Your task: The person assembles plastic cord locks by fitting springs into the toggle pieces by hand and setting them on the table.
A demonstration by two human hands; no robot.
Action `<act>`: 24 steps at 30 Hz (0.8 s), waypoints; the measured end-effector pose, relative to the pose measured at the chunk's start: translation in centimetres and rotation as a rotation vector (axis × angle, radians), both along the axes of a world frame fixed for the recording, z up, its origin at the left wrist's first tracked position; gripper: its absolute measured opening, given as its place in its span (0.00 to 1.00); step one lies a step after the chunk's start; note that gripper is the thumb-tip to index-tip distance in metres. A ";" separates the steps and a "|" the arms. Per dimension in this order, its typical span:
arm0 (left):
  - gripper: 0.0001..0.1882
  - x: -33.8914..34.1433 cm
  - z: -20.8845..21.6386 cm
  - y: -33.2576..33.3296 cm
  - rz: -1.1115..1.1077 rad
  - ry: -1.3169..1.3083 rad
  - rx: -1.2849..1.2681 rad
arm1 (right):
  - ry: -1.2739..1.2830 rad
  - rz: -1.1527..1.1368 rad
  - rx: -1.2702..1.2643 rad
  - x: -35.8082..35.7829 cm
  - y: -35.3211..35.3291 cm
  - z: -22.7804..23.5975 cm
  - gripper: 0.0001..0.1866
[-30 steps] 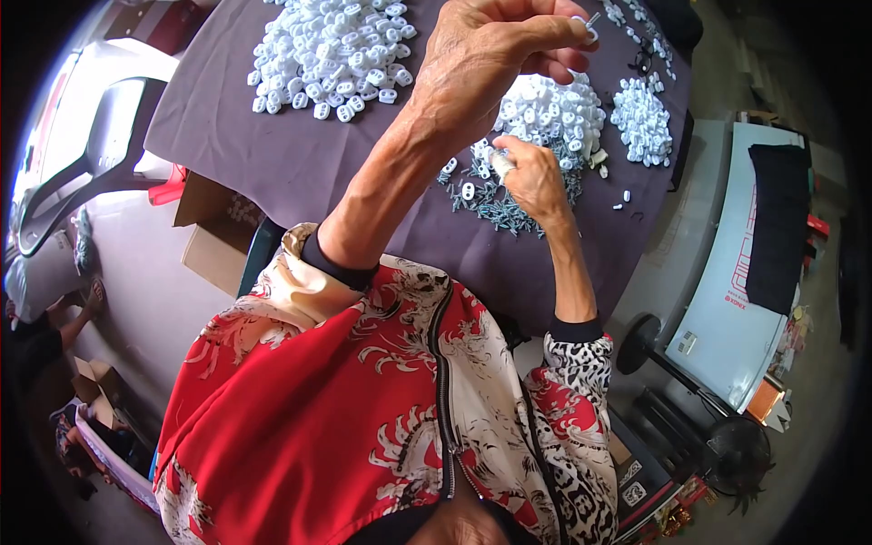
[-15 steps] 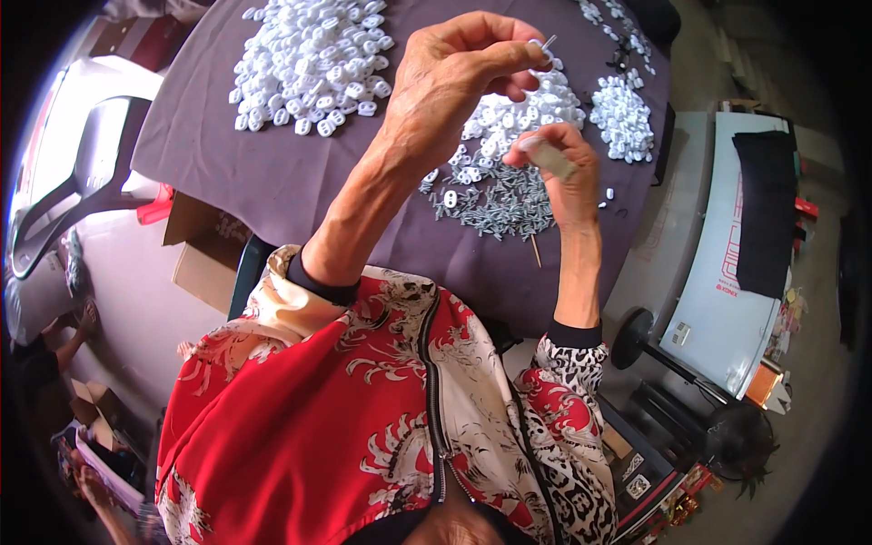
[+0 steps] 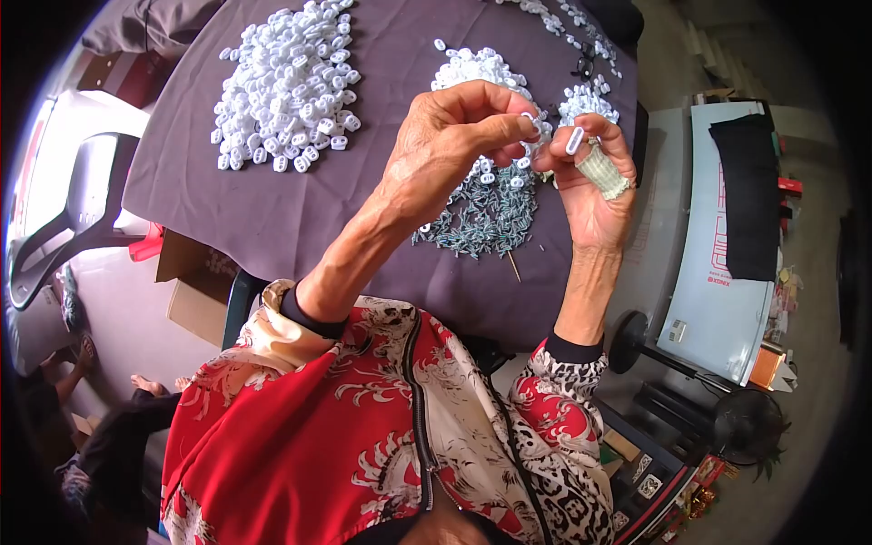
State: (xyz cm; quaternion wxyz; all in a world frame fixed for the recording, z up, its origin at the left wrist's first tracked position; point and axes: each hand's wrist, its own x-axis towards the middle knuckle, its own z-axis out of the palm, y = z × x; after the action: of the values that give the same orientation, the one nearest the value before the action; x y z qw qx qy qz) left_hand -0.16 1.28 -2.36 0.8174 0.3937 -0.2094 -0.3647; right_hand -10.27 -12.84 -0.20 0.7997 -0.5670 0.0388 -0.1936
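Observation:
My right hand (image 3: 595, 186) pinches a small white oval plastic piece (image 3: 575, 140) between thumb and fingers. A pale woven wrap (image 3: 604, 173) covers one of its fingers. Close beside it, my left hand (image 3: 454, 136) is closed, its thumb and forefinger pressed together; what sits between the tips is too small to name. Below the hands lies a heap of small grey screw-like pieces (image 3: 477, 218), with a few white two-hole pieces at its upper edge. Behind my left hand rises a pile of white pieces (image 3: 480, 68), partly hidden.
A large pile of white two-hole pieces (image 3: 286, 91) lies on the dark tablecloth (image 3: 182, 173) at left. A smaller white pile (image 3: 589, 100) is behind my right hand. A thin wooden stick (image 3: 515, 265) lies nearer me. An open cardboard box (image 3: 204, 300) stands below the table's left side.
My left hand has come down nearer me, and the thin pin it held no longer shows. My right hand has shifted rightward and turned, showing the white piece. At lower left, a person's dark-clothed limb has appeared.

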 end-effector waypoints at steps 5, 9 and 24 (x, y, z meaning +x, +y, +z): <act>0.07 -0.2 0.7 0.3 -0.003 -0.017 -0.026 | -0.099 0.036 0.026 0.4 0.0 -0.6 0.10; 0.07 -0.1 1.2 0.6 0.003 0.013 -0.044 | -0.183 0.072 -0.121 0.8 -0.2 -0.1 0.07; 0.07 -0.5 1.2 0.4 -0.035 0.030 -0.063 | -0.135 -0.076 -0.411 -0.3 -0.4 -0.1 0.10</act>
State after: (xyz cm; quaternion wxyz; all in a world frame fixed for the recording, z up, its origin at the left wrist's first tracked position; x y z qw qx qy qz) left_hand -0.62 1.70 -1.15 0.8261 0.3583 -0.2153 -0.3779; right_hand -10.53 -13.24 -0.27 0.6603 -0.7019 -0.0334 -0.2650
